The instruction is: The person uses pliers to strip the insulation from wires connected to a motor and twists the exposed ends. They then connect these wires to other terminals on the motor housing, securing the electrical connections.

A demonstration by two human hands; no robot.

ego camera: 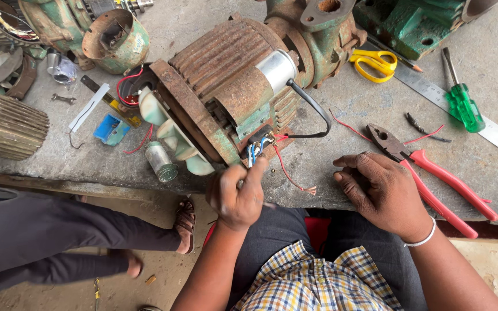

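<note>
Left hand (pixel 238 196) grips a thin tool at the motor (pixel 231 92) terminals. Right hand (pixel 383 193) rests loosely curled, empty, on the worktop (pixel 341 173) beside pliers (pixel 433 175).

bare bench (pixel 341 173) between motor (pixel 231 86), pliers (pixel 433 173)

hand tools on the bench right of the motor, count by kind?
Scissors, yellow: 1
Screwdriver, green handle: 1
Pliers, red handles: 1
Steel ruler: 1
Total: 4
The right hand rests by the pliers; the left hand holds a thin tool at the motor terminals, kind unclear, not counted.
</note>
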